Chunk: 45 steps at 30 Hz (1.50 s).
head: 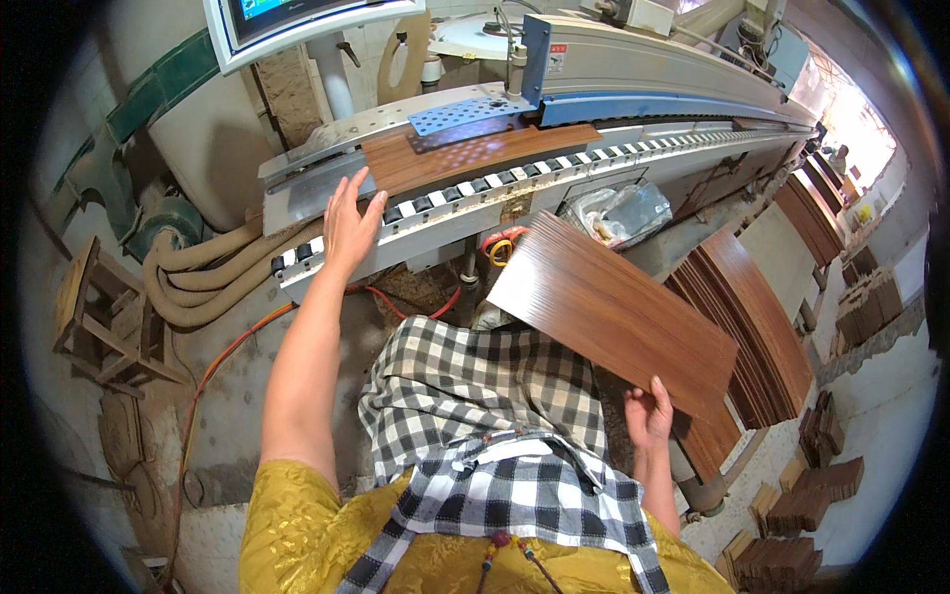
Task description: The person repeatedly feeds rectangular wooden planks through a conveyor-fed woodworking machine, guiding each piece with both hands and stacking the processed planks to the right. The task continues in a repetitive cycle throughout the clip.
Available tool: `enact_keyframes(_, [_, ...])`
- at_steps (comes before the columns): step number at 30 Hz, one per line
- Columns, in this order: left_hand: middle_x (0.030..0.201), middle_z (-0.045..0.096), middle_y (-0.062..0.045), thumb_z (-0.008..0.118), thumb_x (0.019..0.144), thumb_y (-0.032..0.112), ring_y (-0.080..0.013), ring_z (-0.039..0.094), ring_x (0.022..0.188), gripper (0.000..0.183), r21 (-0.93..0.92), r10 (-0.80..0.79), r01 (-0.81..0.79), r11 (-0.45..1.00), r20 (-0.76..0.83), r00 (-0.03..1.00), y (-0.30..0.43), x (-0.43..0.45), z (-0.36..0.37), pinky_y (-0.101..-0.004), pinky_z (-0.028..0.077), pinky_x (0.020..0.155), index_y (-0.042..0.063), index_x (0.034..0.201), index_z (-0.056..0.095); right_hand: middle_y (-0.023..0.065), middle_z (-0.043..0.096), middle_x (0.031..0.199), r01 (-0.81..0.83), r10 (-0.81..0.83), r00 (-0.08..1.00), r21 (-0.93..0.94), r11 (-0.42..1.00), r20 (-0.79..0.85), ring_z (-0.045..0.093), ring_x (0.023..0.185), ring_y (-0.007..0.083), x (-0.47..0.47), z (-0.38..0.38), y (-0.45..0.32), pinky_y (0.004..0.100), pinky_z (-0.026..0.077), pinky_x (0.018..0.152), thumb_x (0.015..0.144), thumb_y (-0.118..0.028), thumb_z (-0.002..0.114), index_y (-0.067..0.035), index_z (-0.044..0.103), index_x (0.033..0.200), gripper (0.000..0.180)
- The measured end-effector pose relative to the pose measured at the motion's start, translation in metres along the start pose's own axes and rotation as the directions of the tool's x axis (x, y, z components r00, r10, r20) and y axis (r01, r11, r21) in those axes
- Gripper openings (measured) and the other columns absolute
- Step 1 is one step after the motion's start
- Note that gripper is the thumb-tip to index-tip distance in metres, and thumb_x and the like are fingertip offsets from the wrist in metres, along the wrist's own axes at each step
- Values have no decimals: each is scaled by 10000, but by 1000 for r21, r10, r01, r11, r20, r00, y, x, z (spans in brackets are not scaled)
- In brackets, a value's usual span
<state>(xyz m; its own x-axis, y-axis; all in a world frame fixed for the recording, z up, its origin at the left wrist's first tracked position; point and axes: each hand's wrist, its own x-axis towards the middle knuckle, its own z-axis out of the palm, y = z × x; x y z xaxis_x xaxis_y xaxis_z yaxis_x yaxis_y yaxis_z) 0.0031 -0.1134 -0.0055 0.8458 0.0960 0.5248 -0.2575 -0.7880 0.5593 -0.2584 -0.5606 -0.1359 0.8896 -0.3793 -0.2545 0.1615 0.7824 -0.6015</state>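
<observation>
My left hand (352, 226) is at the near end of an edge banding machine, its fingers apart. Its fingertips overlap the left end of a brown wood-grain panel (486, 154); whether they press on it cannot be told. That panel lies flat on the machine, partly beneath a blue perforated guard (471, 115). With its thumb on top, my right hand (650, 417) grips the lower edge of a second wood-grain panel (620, 315). This panel is tilted in front of me, its far corner near the machine's roller rail (505, 178). The fingers under it are partly hidden.
A stack of panels (749, 327) stands to the right, with several bundles of small boards (798, 512) on the floor. Below the rail hangs a wire basket (620, 211). Ribbed hoses (200, 286), a wooden stool (111, 319) and a red air hose (223, 356) are at left.
</observation>
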Motion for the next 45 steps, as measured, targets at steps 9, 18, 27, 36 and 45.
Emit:
enact_keyframes(9, [1477,324,-95,639,782,487,-320,216,1393,695,133,315,-348,928,216,924,25,-88,-67,-480,172,1121,150,1357,445,45,631,890,-244,311,904,-241,939,295,611,774,165,54,161,72,315,510,761,860,-111,647,-32,625,953,124])
enact_keyframes(18, [1394,444,-107,590,855,437,-311,345,1327,538,454,89,-127,882,104,991,-28,-94,-104,-457,231,1106,157,1307,504,51,623,944,-445,544,638,-315,838,546,627,951,225,82,276,146,345,501,860,883,-158,633,-63,596,926,111])
enact_keyframes(27, [1404,431,-132,561,861,495,-326,338,1331,584,505,-123,90,859,31,992,-61,-43,-94,-460,228,1101,114,1301,522,148,627,1138,9,350,800,-594,805,487,626,957,163,81,215,103,281,503,833,921,-142,562,30,483,1289,415])
enact_keyframes(36, [1469,347,-90,519,862,546,-273,246,1386,611,497,-273,203,844,72,959,-62,-7,-76,-472,128,1127,179,1348,480,113,574,1209,534,26,769,-619,-576,638,505,1102,352,123,54,29,410,419,947,771,-100,637,-75,557,1210,446])
enact_keyframes(45, [1440,390,-112,547,847,536,-275,289,1366,593,459,-178,159,874,-1,984,-73,-11,-69,-459,132,1127,159,1305,528,72,513,1275,489,128,760,-431,-758,638,482,1118,306,130,11,27,414,417,876,708,-37,592,-87,517,1208,508])
